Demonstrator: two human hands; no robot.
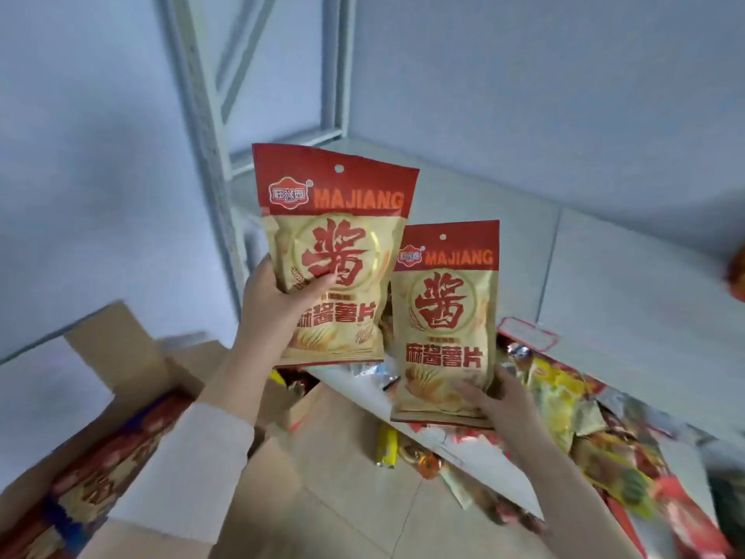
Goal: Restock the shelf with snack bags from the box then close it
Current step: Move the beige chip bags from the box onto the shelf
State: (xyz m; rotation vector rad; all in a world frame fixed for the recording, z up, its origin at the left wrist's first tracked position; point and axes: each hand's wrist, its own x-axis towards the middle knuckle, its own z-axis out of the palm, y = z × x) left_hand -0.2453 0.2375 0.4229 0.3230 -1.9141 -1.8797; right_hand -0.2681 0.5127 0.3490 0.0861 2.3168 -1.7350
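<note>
My left hand [278,304] grips the lower left side of a red-and-cream MAJIANG snack bag [342,236], held upright above the front edge of the white shelf [604,276]. My right hand [500,401] holds a second, identical snack bag [447,312] by its bottom right corner, upright and a little lower, to the right of the first. The open cardboard box [133,357] lies at the lower left under my left arm, with more red-and-cream bags [100,470] inside it.
White metal shelf uprights and braces [213,127] rise at the back left against a pale wall. A lower shelf level [604,429] at the right holds several mixed colourful snack packs. An orange pack [737,276] sits at the shelf's far right edge. Tiled floor [354,478] shows below.
</note>
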